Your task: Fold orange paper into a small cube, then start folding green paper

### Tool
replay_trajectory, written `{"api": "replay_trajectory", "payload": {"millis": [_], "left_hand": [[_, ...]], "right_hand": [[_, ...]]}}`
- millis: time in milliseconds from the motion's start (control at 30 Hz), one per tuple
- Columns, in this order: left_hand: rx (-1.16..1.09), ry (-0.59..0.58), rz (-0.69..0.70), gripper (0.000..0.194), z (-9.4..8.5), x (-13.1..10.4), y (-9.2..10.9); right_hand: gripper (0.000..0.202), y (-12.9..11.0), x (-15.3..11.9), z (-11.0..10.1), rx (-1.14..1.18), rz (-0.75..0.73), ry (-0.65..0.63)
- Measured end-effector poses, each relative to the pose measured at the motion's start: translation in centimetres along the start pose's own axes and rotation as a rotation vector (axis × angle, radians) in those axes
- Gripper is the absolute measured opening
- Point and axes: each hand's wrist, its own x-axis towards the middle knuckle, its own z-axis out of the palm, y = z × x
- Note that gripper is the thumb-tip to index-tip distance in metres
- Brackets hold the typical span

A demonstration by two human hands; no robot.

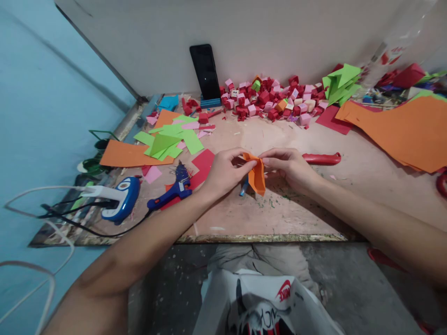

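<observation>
A small folded piece of orange paper (257, 179) is held up between my two hands over the table. My left hand (228, 170) pinches its left side, thumb laid across the front. On its right upper edge, my right hand (288, 164) grips it with thumb and fingertips. The paper is creased lengthwise and hangs down in a trough-like shape. Behind and below it, a blue pen-like stick (244, 187) lies partly hidden. Just past my right hand is a red handle (323, 158), its other end covered by the hand.
A blue glue gun (174, 188) and a blue power adapter (123, 197) with cables lie left. Green paper strips (167, 142) are behind them. A phone (205, 70) stands at the back beside heaped small paper cubes (268, 100). Large orange sheets (401, 128) lie right.
</observation>
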Motion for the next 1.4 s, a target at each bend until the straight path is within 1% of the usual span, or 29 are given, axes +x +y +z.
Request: {"api": "replay_trajectory", "payload": {"millis": [167,300,667,900,1100,1233,1400], "left_hand": [[-0.004,-0.020,-0.010,0.016,0.09,-0.10,-0.41],[0.039,-0.011,0.003,0.012,0.12,-0.24,-0.44],[0.040,0.013,-0.001,0.010,0.17,-0.44,-0.22],[-0.062,-0.005,-0.038,0.010,0.21,-0.27,-0.25],[-0.016,-0.053,-0.017,0.008,0.04,-0.10,-0.39],[0.005,-0.050,-0.008,0.009,-0.02,-0.07,-0.37],[-0.026,-0.044,-0.018,0.010,0.16,-0.23,-0.28]], "right_hand": [[0.020,0.12,-0.05,-0.01,-0.027,-0.010,0.004],[0.019,0.01,-0.21,0.20,-0.035,-0.001,0.009],[0.020,0.02,-0.19,0.21,-0.058,0.005,0.011],[0.022,-0.06,-0.07,0.18,-0.053,0.000,0.010],[0.019,-0.43,-0.13,0.21,-0.088,0.008,0.005],[0.021,-0.31,-0.05,-0.04,-0.078,0.025,-0.011],[0.022,0.08,0.18,-0.28,-0.060,0.040,-0.023]]}}
